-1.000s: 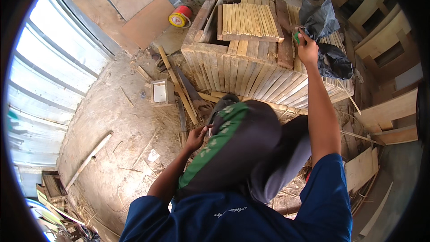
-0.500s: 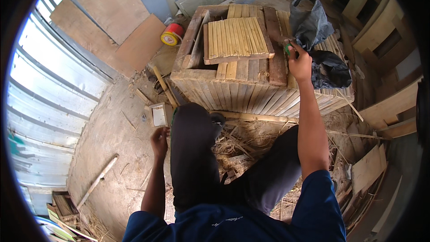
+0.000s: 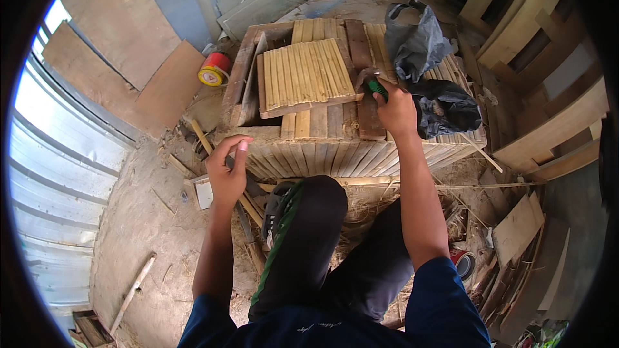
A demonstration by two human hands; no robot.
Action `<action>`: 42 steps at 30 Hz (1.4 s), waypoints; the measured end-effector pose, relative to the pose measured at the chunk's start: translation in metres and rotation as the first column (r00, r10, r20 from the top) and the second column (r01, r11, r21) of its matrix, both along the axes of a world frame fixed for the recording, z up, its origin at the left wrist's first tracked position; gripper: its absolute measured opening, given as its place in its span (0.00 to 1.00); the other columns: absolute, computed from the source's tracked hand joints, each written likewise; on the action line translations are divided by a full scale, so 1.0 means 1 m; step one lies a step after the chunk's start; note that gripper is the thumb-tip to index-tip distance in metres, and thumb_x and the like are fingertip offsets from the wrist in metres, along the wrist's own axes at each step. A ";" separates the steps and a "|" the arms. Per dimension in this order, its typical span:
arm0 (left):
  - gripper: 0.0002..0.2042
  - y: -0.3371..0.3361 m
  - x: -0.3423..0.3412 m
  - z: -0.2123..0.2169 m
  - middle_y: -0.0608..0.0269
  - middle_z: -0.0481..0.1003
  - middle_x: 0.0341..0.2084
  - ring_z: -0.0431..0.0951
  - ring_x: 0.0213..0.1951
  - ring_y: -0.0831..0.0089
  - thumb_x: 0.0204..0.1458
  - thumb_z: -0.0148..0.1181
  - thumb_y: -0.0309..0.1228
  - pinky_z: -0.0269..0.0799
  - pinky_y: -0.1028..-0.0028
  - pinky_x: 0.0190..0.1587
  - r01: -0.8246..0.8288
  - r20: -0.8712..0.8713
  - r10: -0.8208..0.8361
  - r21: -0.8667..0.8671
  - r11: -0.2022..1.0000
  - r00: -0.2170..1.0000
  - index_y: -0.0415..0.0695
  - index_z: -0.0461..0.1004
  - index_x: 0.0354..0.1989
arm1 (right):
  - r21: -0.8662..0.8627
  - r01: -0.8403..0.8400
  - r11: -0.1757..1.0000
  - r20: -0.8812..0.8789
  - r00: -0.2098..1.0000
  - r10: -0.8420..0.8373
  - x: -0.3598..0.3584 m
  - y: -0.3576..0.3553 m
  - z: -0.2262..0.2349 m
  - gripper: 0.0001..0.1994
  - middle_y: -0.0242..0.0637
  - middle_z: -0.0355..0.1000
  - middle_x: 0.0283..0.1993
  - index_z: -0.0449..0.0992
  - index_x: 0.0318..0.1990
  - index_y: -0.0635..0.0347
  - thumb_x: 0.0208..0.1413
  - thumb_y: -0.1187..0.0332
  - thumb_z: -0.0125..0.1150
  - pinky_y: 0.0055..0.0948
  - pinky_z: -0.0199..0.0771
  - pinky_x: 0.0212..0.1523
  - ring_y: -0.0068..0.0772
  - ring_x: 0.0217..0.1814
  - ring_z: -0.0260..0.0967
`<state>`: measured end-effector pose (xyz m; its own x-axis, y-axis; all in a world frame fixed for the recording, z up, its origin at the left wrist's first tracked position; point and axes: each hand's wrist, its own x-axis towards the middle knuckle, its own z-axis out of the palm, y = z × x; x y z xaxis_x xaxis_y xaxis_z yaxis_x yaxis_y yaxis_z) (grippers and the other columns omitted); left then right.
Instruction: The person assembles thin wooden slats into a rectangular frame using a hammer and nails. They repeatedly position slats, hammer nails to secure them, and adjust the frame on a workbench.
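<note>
One green-handled tool [image 3: 377, 88] | enclosed by right hand [image 3: 394, 111] fingers | on wooden crate [image 3: 335, 122]

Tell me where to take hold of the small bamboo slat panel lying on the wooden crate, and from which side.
Grip the bamboo slat panel by its near edge, coming from the person's side. That edge seems to overhang the crate top, so fingers could slip under. The right hand, holding a green-handled tool, crowds the right corner.

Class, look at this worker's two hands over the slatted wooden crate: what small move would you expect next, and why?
Probably the left hand comes up to steady the bamboo-slat panel. The right hand already grips a green-handled tool at the panel's edge, while the left hangs free beside the crate, holding nothing clearly visible.
</note>
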<state>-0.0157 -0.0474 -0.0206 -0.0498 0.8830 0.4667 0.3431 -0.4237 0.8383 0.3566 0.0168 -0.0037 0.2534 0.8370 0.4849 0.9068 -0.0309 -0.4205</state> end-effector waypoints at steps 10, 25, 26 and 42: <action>0.06 0.041 0.180 0.042 0.54 0.83 0.38 0.84 0.40 0.59 0.61 0.64 0.21 0.79 0.65 0.44 0.545 -0.270 -0.474 0.380 0.747 0.838 0.40 0.83 0.44 | 0.292 0.129 0.948 -0.118 0.988 -0.098 0.103 -0.061 0.012 0.07 0.50 0.82 0.39 0.86 0.42 0.64 0.58 0.77 0.64 0.43 0.80 0.41 0.53 0.39 0.82; 0.10 0.107 0.345 0.005 0.57 0.81 0.51 0.78 0.57 0.58 0.60 0.63 0.31 0.75 0.60 0.62 0.849 -0.715 -0.555 0.100 0.519 0.424 0.41 0.84 0.46 | 0.112 0.078 0.991 -0.253 0.966 -0.048 0.151 -0.085 -0.022 0.09 0.56 0.82 0.39 0.87 0.42 0.62 0.55 0.79 0.66 0.46 0.81 0.46 0.61 0.44 0.81; 0.10 0.108 0.344 0.006 0.56 0.82 0.52 0.79 0.56 0.56 0.57 0.62 0.28 0.78 0.61 0.60 0.851 -0.702 -0.566 0.108 0.514 0.431 0.38 0.85 0.43 | 0.087 0.083 0.993 -0.233 0.971 -0.061 0.153 -0.085 -0.022 0.09 0.56 0.82 0.39 0.87 0.42 0.62 0.55 0.79 0.66 0.46 0.81 0.46 0.61 0.44 0.81; 0.13 0.119 0.345 0.008 0.48 0.84 0.50 0.83 0.54 0.49 0.51 0.62 0.32 0.79 0.58 0.58 0.875 -0.693 -0.627 0.010 0.485 0.355 0.36 0.86 0.38 | -0.004 0.149 0.989 -0.038 0.988 -0.149 0.159 -0.066 -0.035 0.07 0.58 0.81 0.36 0.87 0.36 0.58 0.58 0.70 0.64 0.52 0.81 0.47 0.63 0.43 0.80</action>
